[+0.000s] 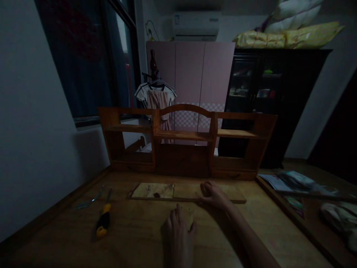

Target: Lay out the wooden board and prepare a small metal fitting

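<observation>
A long flat wooden board (186,192) lies crosswise on the wooden desk (134,230), its left part covered by a stained, peeling layer. My right hand (214,195) rests over the board right of its middle, fingers bent and apart, thumb at the near edge. In front of the board, my left hand (179,227) is low over the desk with its fingers bent forward; small dark specks lie near its fingertips. What is under its fingers is hard to make out. A yellow and black screwdriver (103,219) lies at the left, beside a shiny metal object (90,201).
A wooden shelf unit (182,136) stands along the desk's back edge. Papers and plastic bags (299,180) lie beyond the raised right edge, with crumpled cloth (340,219) nearer. The wall (41,149) borders the desk on the left.
</observation>
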`<state>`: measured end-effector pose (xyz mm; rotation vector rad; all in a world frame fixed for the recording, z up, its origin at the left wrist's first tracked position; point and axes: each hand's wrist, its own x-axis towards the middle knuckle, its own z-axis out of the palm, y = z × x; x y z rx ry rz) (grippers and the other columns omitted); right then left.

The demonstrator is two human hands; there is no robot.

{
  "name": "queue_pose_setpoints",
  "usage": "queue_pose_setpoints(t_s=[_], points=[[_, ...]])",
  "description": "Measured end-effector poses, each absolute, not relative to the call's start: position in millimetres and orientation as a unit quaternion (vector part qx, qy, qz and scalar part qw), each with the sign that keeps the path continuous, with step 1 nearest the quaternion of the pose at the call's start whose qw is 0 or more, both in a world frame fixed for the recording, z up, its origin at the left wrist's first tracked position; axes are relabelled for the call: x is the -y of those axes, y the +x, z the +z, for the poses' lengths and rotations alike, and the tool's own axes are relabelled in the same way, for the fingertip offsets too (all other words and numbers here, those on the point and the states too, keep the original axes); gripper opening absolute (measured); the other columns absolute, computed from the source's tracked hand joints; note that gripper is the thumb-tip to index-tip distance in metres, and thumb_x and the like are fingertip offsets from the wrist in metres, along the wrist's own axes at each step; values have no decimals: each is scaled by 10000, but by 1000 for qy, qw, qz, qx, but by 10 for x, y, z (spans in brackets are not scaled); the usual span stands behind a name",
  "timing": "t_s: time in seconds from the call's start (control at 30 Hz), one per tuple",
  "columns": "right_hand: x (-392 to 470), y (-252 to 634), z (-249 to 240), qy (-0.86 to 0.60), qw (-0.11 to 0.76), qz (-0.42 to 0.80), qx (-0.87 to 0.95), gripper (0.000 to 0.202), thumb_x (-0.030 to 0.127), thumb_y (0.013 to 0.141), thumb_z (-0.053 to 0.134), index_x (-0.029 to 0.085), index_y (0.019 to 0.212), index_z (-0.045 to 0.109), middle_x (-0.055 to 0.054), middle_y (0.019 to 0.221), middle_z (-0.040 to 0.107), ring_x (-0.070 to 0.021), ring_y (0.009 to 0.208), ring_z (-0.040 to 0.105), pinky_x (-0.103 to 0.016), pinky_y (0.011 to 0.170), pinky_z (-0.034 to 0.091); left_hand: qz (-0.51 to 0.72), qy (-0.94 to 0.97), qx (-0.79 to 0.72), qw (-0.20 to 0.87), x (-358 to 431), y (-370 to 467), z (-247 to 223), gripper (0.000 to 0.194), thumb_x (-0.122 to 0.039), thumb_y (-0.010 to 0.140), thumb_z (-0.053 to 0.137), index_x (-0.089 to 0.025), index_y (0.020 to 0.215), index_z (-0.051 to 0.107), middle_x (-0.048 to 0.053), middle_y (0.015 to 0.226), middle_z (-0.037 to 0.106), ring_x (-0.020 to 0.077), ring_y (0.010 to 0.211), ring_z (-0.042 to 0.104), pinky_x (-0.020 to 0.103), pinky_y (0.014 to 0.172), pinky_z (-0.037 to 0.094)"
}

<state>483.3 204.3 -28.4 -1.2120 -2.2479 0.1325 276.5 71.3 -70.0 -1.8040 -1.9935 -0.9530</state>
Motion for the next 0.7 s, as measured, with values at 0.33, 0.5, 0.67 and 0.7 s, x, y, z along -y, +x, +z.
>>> queue_pose_setpoints(t_s=[0.33,0.5,0.67,0.7], points=[[-2073,4841,-312,-448,293,40,844,642,646,782,752,176,1202,629,-93,1145,546,-250,1037,506,-329,898,431,-269,-641,708,123,-699,2818,-472,584,-370,902,587,-16,1360,506,186,1187,563,292,1021,500,437,886,443],[-2111,4885,-338,-444,299,50,843,667,633,775,762,177,1245,633,-101,1200,538,-259,1095,493,-344,943,421,-263,-650,701,128,-677,2941,-430,608,-370,906,587,-8,1385,491,201,1238,545,304,1058,495,443,906,448],[-2058,4786,-330,-438,307,56,843,684,653,784,749,177,1260,628,-99,1202,539,-260,1098,490,-340,935,419,-270,-650,698,132,-718,3021,-437,668,-363,877,630,23,1398,467,233,1231,549,329,1090,485,469,927,444],[-2046,4750,-335,-435,309,56,844,691,657,784,747,173,1262,625,-101,1200,539,-261,1095,488,-342,935,417,-273,-646,701,127,-734,3027,-440,694,-361,864,648,29,1405,455,232,1213,558,330,1088,487,471,934,441]])
